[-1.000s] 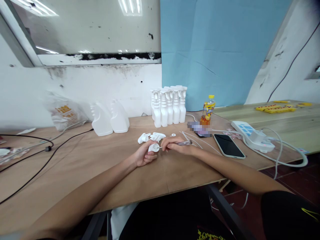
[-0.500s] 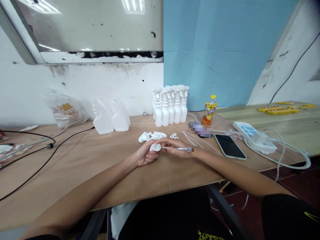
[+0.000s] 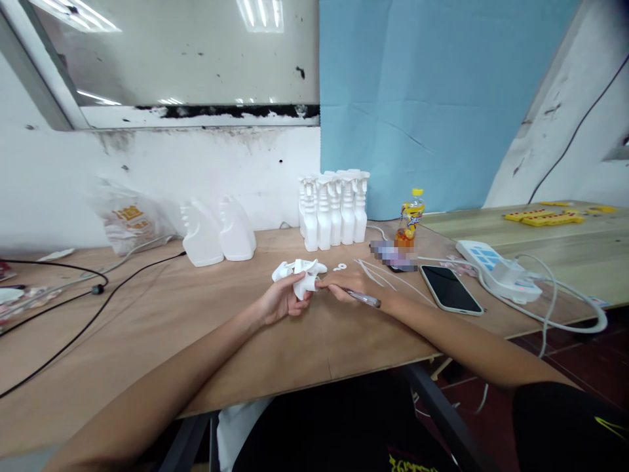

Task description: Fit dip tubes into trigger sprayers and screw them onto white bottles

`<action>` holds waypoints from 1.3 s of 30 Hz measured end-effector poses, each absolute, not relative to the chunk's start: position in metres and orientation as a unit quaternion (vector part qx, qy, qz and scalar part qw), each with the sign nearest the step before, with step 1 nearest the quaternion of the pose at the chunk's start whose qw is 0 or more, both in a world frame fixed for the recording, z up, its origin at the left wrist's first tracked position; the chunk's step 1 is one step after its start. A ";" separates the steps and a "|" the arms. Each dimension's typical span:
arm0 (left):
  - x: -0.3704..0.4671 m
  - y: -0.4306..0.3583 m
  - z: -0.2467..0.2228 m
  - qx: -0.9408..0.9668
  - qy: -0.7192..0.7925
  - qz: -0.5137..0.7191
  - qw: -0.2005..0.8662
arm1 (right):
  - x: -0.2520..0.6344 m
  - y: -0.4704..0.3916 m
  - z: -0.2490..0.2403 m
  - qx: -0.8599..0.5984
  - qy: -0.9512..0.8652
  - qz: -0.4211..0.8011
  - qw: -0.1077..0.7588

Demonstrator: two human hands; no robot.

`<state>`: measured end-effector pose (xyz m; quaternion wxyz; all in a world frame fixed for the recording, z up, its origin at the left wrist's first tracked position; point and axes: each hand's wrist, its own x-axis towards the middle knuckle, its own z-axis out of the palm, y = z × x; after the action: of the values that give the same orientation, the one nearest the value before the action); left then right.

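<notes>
My left hand is closed around a white spray trigger head, its collar turned to the right. My right hand grips a screwdriver with a clear handle, which sticks out toward the lower right; its tip is hidden. The right index finger reaches to the collar's open end. Just behind the left hand lie other white trigger heads, partly covered by the held one. Small white rings lie beyond the right hand, and thin white tubes rest beside it.
Several white spray bottles with heads stand at the back. Two bottles without heads stand to their left. On the right are a drink bottle, a phone and a power strip with cables. Black cables cross the left side.
The trigger head has turned in my left hand, so its collar faces right instead of toward me. The screwdriver has tilted down, its shaft drawn away from the collar, and my right index finger now meets it.
</notes>
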<state>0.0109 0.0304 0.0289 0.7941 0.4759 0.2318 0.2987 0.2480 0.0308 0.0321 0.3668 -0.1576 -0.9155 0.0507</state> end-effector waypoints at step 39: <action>-0.065 0.100 0.025 0.729 0.633 0.256 0.050 | 0.276 0.076 0.028 -0.502 -0.758 0.192 0.369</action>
<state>-0.0648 0.1002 0.0250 0.0498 0.7293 0.6327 0.2556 0.2758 0.0758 0.0284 0.3692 -0.5025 -0.7579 0.1921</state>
